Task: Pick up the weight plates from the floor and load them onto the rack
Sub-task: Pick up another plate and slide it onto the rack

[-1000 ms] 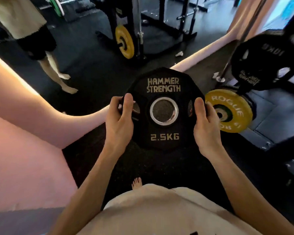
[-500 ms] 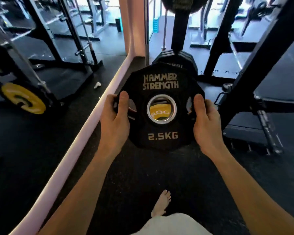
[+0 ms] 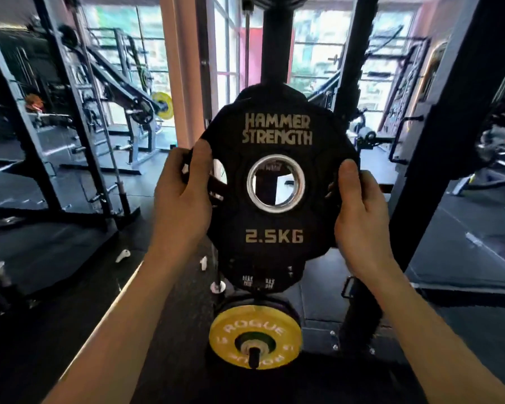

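Both my hands, left hand (image 3: 184,196) and right hand (image 3: 359,211), grip the black rubber 2.5KG weight plate (image 3: 274,182) upright before the black steel rack (image 3: 274,48), needing its hole aligned with a peg.

Readable lettering on two weight plates

The black rubber weight plate (image 3: 276,182) reads "HAMMER STRENGTH" and "2.5KG"; the round yellow plate (image 3: 255,335) below it reads "ROGUE".
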A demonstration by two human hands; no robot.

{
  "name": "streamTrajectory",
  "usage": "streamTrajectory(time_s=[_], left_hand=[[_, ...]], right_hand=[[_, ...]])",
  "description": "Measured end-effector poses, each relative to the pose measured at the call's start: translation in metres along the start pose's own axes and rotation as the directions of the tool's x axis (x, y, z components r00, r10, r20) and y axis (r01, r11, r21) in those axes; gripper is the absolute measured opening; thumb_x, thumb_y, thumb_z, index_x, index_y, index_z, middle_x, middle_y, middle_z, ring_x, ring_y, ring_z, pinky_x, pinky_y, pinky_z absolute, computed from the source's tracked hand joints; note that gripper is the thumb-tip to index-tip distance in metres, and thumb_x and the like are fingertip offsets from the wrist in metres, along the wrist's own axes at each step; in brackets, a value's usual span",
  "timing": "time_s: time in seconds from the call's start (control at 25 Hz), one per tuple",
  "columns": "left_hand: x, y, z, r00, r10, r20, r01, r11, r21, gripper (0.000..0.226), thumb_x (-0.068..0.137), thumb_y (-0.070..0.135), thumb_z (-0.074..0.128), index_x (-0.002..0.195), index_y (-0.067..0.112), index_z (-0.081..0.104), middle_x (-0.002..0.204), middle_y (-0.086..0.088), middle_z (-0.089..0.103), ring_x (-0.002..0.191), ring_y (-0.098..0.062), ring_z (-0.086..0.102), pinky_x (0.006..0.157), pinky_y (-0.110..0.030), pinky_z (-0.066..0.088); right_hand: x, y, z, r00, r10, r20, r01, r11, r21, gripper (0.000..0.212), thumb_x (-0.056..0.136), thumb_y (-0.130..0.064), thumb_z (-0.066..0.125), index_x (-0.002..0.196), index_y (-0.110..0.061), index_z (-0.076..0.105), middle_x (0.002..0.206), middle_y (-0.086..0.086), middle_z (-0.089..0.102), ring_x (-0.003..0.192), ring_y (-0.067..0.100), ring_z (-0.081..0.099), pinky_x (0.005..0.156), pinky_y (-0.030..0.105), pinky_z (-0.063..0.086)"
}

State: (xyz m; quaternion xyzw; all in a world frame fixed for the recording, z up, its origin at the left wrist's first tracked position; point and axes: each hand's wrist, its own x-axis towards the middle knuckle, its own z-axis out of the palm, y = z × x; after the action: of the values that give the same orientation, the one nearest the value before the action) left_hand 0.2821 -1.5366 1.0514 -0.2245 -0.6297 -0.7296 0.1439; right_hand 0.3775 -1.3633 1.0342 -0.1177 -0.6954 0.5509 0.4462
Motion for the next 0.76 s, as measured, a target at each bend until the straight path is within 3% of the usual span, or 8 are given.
streamTrajectory(time_s=[0.16, 0.28, 0.4, 0.48, 0.6, 0.68, 0.76], left_hand=[[0.075, 0.016, 0.032, 0.993, 0.114, -0.012, -0.115, 0.990, -0.082, 0.032, 0.100, 0.044, 0.045, 0.084, 0.018, 0.052, 0.052, 0.009, 0.058, 0.045, -0.003, 0.053, 0.043, -0.016, 0.041], [0.130, 0.024, 0.050, 0.977, 0.215, 0.011, -0.212, 0.969, -0.127, 0.031, 0.099, 0.047, 0.045, 0.081, 0.022, 0.051, 0.055, 0.011, 0.058, 0.051, -0.004, 0.055, 0.045, -0.018, 0.042], [0.188, 0.037, 0.068, 0.957, 0.290, 0.008, -0.285, 0.944, -0.166, 0.031, 0.100, 0.045, 0.045, 0.077, 0.024, 0.049, 0.054, 0.012, 0.058, 0.048, -0.004, 0.055, 0.046, -0.022, 0.043], [0.222, 0.049, 0.079, 0.940, 0.342, 0.006, -0.335, 0.926, -0.173, 0.032, 0.099, 0.047, 0.045, 0.077, 0.026, 0.050, 0.055, 0.012, 0.060, 0.048, -0.003, 0.055, 0.048, -0.023, 0.044], [0.265, 0.071, 0.097, 0.917, 0.398, 0.014, -0.386, 0.897, -0.213, 0.033, 0.099, 0.050, 0.045, 0.081, 0.023, 0.052, 0.055, 0.013, 0.059, 0.051, -0.006, 0.057, 0.051, -0.026, 0.045], [0.293, 0.087, 0.108, 0.897, 0.442, -0.006, -0.431, 0.874, -0.225, 0.036, 0.098, 0.052, 0.045, 0.083, 0.020, 0.053, 0.057, 0.013, 0.060, 0.055, -0.010, 0.059, 0.052, -0.028, 0.045], [0.316, 0.104, 0.117, 0.875, 0.484, -0.029, -0.479, 0.852, -0.212, 0.038, 0.094, 0.058, 0.046, 0.082, 0.023, 0.055, 0.064, 0.009, 0.061, 0.062, -0.016, 0.061, 0.060, -0.035, 0.048]], right_hand=[[0.075, -0.022, 0.017, 0.991, -0.114, -0.064, 0.112, 0.993, -0.026, 0.052, 0.094, -0.062, 0.043, 0.097, -0.013, 0.060, 0.091, 0.008, 0.067, 0.088, 0.023, 0.065, 0.085, 0.049, 0.053], [0.126, -0.037, 0.032, 0.973, -0.205, -0.104, 0.205, 0.979, -0.006, 0.048, 0.096, -0.057, 0.043, 0.095, -0.011, 0.059, 0.091, 0.010, 0.066, 0.087, 0.025, 0.064, 0.081, 0.044, 0.053], [0.177, -0.054, 0.047, 0.944, -0.302, -0.132, 0.302, 0.953, -0.020, 0.052, 0.093, -0.058, 0.041, 0.096, -0.009, 0.059, 0.085, 0.006, 0.067, 0.076, 0.012, 0.063, 0.071, 0.029, 0.051], [0.210, -0.067, 0.055, 0.925, -0.352, -0.141, 0.351, 0.936, -0.031, 0.052, 0.092, -0.060, 0.040, 0.097, -0.011, 0.060, 0.083, 0.005, 0.067, 0.070, 0.007, 0.061, 0.067, 0.027, 0.051], [0.251, -0.091, 0.062, 0.889, -0.419, -0.184, 0.417, 0.907, -0.055, 0.047, 0.097, -0.056, 0.040, 0.090, -0.013, 0.058, 0.077, 0.003, 0.062, 0.067, 0.006, 0.057, 0.066, 0.030, 0.048], [0.280, -0.107, 0.065, 0.856, -0.473, -0.208, 0.469, 0.880, -0.074, 0.046, 0.097, -0.058, 0.038, 0.088, -0.018, 0.058, 0.077, -0.004, 0.061, 0.072, 0.009, 0.058, 0.071, 0.036, 0.048], [0.304, -0.125, 0.068, 0.832, -0.513, -0.211, 0.507, 0.858, -0.089, 0.050, 0.094, -0.065, 0.037, 0.094, -0.020, 0.060, 0.086, -0.001, 0.067, 0.083, 0.016, 0.065, 0.081, 0.046, 0.054]])
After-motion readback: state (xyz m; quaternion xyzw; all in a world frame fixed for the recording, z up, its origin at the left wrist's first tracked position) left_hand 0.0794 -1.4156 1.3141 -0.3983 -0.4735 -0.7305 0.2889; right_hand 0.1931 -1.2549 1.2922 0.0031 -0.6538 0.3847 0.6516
